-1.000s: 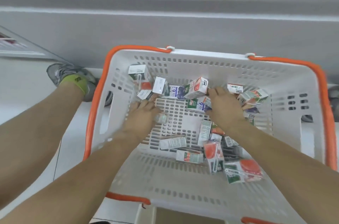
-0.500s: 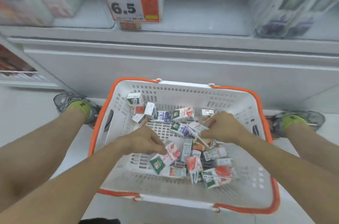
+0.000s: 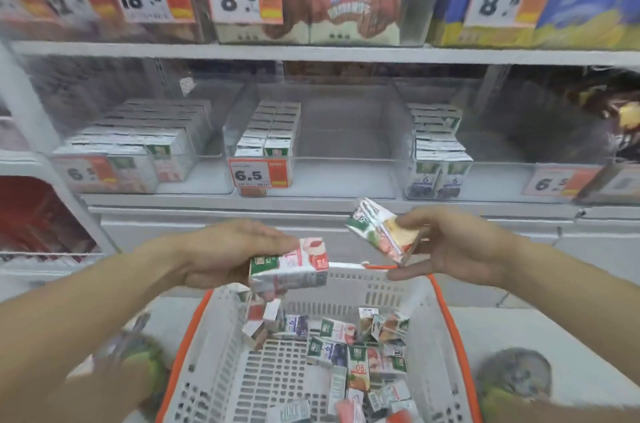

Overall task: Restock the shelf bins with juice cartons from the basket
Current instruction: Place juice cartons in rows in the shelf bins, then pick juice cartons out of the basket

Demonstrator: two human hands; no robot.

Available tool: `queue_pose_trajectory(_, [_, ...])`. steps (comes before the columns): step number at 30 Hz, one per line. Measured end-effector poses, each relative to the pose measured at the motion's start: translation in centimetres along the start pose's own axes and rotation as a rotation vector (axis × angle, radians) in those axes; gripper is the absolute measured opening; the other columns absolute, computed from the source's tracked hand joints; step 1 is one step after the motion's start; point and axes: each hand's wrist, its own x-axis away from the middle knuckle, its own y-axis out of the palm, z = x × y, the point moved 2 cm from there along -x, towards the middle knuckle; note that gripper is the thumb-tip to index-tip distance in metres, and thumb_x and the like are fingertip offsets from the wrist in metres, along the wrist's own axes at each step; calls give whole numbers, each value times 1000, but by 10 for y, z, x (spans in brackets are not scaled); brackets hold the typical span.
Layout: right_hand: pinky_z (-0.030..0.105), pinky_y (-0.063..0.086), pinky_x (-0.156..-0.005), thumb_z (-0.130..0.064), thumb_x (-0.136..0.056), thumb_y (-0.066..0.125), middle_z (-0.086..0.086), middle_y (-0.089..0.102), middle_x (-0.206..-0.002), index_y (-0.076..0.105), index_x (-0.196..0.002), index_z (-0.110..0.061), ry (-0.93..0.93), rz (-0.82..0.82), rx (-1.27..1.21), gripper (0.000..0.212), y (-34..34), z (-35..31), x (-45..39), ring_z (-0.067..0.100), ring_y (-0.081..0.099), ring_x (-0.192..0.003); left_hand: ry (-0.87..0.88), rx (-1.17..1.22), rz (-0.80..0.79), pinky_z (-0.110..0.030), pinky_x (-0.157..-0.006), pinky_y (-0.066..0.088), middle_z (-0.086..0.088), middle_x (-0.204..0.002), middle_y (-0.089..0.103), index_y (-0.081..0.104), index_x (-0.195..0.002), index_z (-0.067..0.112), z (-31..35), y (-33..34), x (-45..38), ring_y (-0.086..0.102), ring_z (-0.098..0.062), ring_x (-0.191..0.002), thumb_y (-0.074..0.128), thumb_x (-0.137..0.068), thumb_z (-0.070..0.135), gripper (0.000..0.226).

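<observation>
While the basket sat on the floor below the shelf, both hands were lifted above its far rim, each carrying a carton. The left hand gripped a pink-and-white juice carton lying on its side, fingers over the top and thumb beneath. The right hand pinched a tilted green-topped carton between thumb and fingers. The step in hand looked like the carry from basket to shelf; next, each carton would need matching to its own clear bin and standing upright behind the rows already there. Many cartons remained scattered along the basket's right side. Motion blur made labels unreadable, and the near rim was cut off.
</observation>
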Motion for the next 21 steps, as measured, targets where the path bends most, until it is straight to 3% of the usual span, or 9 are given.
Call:
queue_pose_trajectory(3, [54, 58, -81, -9, -91, 60, 25, 62, -106, 68, -100, 1, -39, -32, -73, 16, 7, -19, -8, 35, 62, -94, 85, 27, 103, -26, -51, 53, -17, -87, 70, 73, -104, 5, 26, -4, 1, 63, -17, -62, 74, -79, 27, 34])
queue_pose_trajectory(7, [54, 58, -87, -9, -91, 60, 32, 60, -115, 61, -114, 3, -31, -78, -210, 26, 19, -20, -39, 49, 60, -117, 182, 106, 253, -23, -50, 46, -10, -79, 71, 72, -95, 7, 27, -10, -20, 60, -14, -60, 77, -72, 25, 30])
queue_pose_trajectory(10, [42, 61, -79, -11, -80, 73, 25, 64, -114, 63, -119, 0, -33, -146, -110, 42, 34, -20, -55, 36, 65, -108, 173, 3, 321, -25, -50, 38, -6, -73, 68, 72, -98, 6, 19, -17, -33, 55, -13, -57, 75, -78, 31, 32])
queue_pose_trajectory(13, [39, 57, -72, -2, -66, 84, 15, 70, -109, 59, -124, -8, -96, -105, 72, 64, 46, -18, -66, 25, 65, -88, 157, -151, 313, -25, -47, 29, 3, -63, 59, 70, -103, 14, 25, -22, -36, 45, -10, -51, 65, -91, 38, 28])
queue_pose_trajectory(15, [38, 57, -74, 0, -63, 90, 10, 67, -111, 51, -128, -24, -248, 12, 396, 80, 49, -16, -75, 19, 67, -80, 142, -241, 306, -22, -44, 24, 6, -54, 51, 68, -103, 11, 35, -22, -39, 37, -10, -46, 61, -84, 55, 49])
queue_pose_trajectory(18, [31, 58, -75, -19, -58, 95, -3, 55, -111, 41, -130, -40, -470, 33, 714, 92, 55, -15, -83, 8, 65, -81, 108, -346, 302, -17, -42, 27, 3, -51, 50, 66, -96, -1, 47, -22, -48, 38, -10, -42, 60, -77, 65, 70])
queue_pose_trajectory(21, [25, 56, -78, -39, -57, 93, -17, 47, -114, 39, -135, -45, -600, 48, 939, 95, 58, -17, -83, 2, 59, -97, 110, -362, 313, -30, -54, 35, -11, -64, 61, 69, -86, 6, 51, -25, -56, 52, -21, -57, 67, -76, 70, 65])
